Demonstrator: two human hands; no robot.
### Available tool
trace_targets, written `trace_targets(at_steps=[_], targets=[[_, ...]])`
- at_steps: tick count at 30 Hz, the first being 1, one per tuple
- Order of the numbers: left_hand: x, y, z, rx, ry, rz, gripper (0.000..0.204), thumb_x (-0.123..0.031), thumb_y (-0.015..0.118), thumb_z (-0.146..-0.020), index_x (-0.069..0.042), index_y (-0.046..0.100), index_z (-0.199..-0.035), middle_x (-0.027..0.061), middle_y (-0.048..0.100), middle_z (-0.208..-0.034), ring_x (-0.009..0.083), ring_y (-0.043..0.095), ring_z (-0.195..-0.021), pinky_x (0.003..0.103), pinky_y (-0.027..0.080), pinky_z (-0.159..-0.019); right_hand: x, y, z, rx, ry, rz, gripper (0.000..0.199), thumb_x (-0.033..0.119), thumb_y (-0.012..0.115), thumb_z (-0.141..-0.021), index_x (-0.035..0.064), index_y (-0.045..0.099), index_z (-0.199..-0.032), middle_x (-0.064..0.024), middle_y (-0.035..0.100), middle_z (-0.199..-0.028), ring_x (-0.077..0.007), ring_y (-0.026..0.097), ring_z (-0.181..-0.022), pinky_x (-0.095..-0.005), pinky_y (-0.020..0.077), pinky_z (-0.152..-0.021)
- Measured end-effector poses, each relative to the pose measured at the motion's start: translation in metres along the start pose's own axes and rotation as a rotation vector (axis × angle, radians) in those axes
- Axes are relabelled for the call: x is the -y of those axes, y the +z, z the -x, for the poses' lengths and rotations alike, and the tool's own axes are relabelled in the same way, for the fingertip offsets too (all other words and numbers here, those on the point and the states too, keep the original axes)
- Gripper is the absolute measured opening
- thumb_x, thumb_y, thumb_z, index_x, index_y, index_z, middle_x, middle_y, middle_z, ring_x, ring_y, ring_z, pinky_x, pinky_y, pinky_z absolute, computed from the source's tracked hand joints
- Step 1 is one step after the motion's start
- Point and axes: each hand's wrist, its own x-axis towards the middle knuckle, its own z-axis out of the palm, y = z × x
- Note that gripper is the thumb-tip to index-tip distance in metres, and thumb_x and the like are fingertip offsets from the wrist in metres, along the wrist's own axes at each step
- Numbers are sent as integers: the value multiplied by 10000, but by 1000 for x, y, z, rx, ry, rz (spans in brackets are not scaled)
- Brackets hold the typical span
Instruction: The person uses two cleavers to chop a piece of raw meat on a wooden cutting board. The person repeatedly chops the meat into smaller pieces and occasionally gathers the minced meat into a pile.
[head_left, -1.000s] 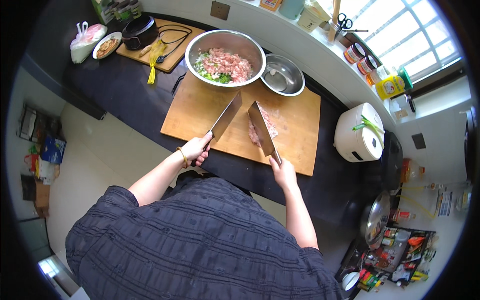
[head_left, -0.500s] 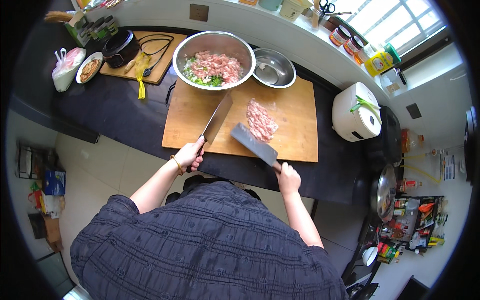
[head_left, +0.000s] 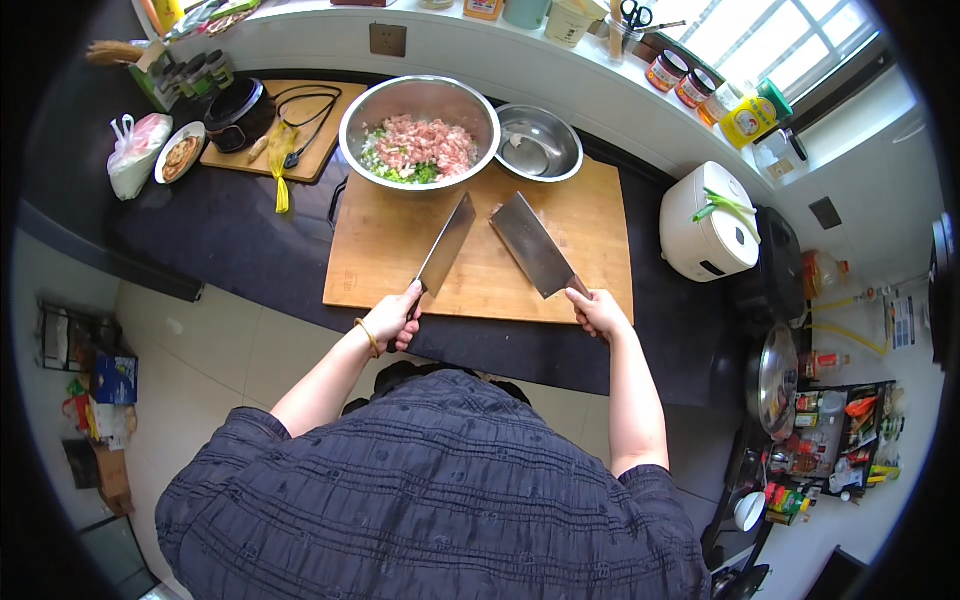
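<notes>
My left hand (head_left: 393, 318) is closed round the handle of a cleaver (head_left: 447, 243), its blade slanting up over the left part of the wooden chopping board (head_left: 385, 270). In my right hand (head_left: 602, 313) is a second cleaver (head_left: 537, 247), its broad face turned up over the middle of the board. This blade hides nearly all of the minced meat there; only a little pink shows by its far end. Behind the board's left half stands a large steel bowl (head_left: 347, 135) holding minced meat (head_left: 425, 145) and chopped green onion (head_left: 412, 174).
A smaller steel bowl (head_left: 560, 165) sits beside the large one. To the right is a white rice cooker (head_left: 690, 235) with green onion stalks on its lid. At the left are a second board (head_left: 330, 110) with a black cord, a plate of food (head_left: 182, 152) and a plastic bag (head_left: 140, 160).
The right cleaver has swung up and turned its face over the meat, which showed uncovered before. My right hand has moved right and up. The left cleaver has shifted slightly right.
</notes>
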Motion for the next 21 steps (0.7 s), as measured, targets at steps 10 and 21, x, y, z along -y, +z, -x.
trace_targets(at_steps=[10, 21], targets=[[-11, 13, -12, -8, 22, -23, 494, -578, 384, -846, -104, 400, -706, -23, 339, -492, 68, 258, -366, 221, 227, -345, -36, -6, -6, 379, 245, -632, 415, 501, 428, -867, 105, 445, -745, 26, 384, -518, -66, 320, -389, -203, 279, -358], [-27, 10, -30, 31, 19, -86, 474, -546, 408, -853, -96, 395, -707, -14, 361, -481, 75, 298, -354, 225, 261, -330, -24, 68, 53, 0, -220, -752, 147, 186, 526, -867, 75, 448, -924, -27, 529, -684, -103, 515, -538, -230, 444, -460]])
